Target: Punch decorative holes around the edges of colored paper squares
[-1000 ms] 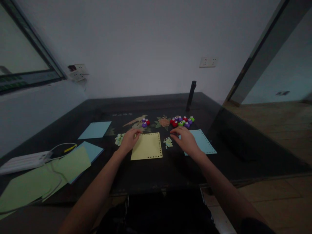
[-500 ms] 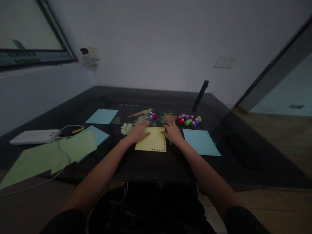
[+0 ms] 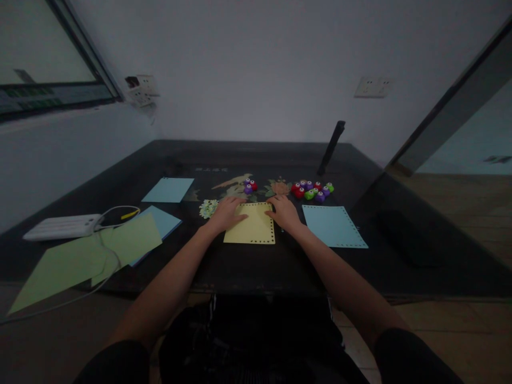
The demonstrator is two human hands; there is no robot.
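Your left hand (image 3: 228, 212) and right hand (image 3: 283, 211) lie flat, fingers spread, on the far corners of the yellow sheet (image 3: 252, 231), apparently to keep it flat on the desk (image 3: 280, 266), between 2 blue sheets.

A single head-worn camera is looking forward and down from above the person's lap, facing a dark table (image 3: 280, 266) and the pale wall behind it. It is sitting close enough that both forearms are running up from the bottom edge to the left hand (image 3: 226, 213) and right hand (image 3: 285, 212) at mid-frame. No second view is sharing the scene.
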